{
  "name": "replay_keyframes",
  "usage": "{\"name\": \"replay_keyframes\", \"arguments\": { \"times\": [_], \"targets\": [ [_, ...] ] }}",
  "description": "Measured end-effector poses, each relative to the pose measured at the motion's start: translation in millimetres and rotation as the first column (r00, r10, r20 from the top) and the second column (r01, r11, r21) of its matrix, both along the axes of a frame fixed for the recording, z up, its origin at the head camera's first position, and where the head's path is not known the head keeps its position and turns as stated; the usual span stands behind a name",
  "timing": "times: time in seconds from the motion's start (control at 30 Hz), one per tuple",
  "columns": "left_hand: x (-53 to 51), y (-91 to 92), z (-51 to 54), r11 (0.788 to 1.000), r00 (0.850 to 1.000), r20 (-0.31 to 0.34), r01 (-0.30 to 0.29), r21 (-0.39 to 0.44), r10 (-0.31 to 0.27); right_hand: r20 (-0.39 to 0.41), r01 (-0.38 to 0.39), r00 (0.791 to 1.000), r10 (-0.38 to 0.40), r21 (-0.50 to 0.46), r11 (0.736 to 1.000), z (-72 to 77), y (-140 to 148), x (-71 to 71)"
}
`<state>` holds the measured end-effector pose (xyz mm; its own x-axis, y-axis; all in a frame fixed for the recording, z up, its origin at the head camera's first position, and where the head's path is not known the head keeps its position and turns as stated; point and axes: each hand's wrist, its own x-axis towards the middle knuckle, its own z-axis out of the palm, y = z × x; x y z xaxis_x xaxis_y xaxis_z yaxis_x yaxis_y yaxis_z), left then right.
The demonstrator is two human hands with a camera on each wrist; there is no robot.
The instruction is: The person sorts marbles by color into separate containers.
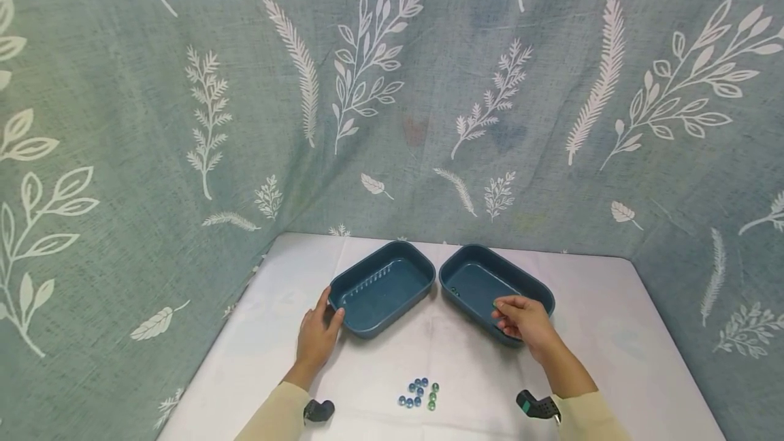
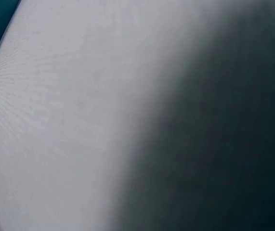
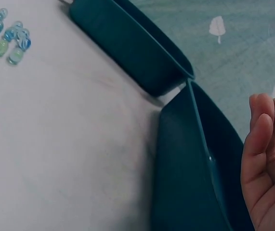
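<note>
My right hand [image 1: 523,320] is over the right teal tray [image 1: 539,283], pinching a small green marble [image 1: 495,304] between thumb and fingertips. In the right wrist view the same hand [image 3: 267,163] has its fingertips together above the tray's wall [image 3: 180,168], with the marble hidden. Green marbles [image 1: 454,291] lie inside that tray at its left end. Fingers nearly straight, my left hand [image 1: 316,339] touches the near left corner of the left teal tray [image 1: 392,322]. The left wrist view shows only blurred white cloth and dark shadow.
On the white table [image 1: 465,393], near its front, several blue marbles [image 1: 419,392] sit left of a short column of green marbles [image 1: 432,397]. The trays stand angled, their inner ends close together. A leaf-patterned cloth [image 1: 429,87] hangs behind and at both sides.
</note>
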<state>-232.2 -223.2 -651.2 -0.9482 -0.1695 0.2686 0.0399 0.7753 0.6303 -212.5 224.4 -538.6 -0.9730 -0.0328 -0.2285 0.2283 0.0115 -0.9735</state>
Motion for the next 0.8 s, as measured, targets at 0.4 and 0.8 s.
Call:
{"name": "replay_keyframes", "arguments": {
  "times": [0.4,0.8],
  "targets": [
    [1.2,1.3,0.4,1.000,0.999,-0.050,0.003,0.002,-0.002,0.021,-0.017,1.000,0.016,0.023,1.000,-3.1,2,-23.6],
    [-0.2,0.6,-1.0,1.000,0.999,-0.044,0.005,0.015,-0.004,0.065,-0.028,0.998,0.026,0.028,0.999,-6.8,-6,-48.9]
  ]
}}
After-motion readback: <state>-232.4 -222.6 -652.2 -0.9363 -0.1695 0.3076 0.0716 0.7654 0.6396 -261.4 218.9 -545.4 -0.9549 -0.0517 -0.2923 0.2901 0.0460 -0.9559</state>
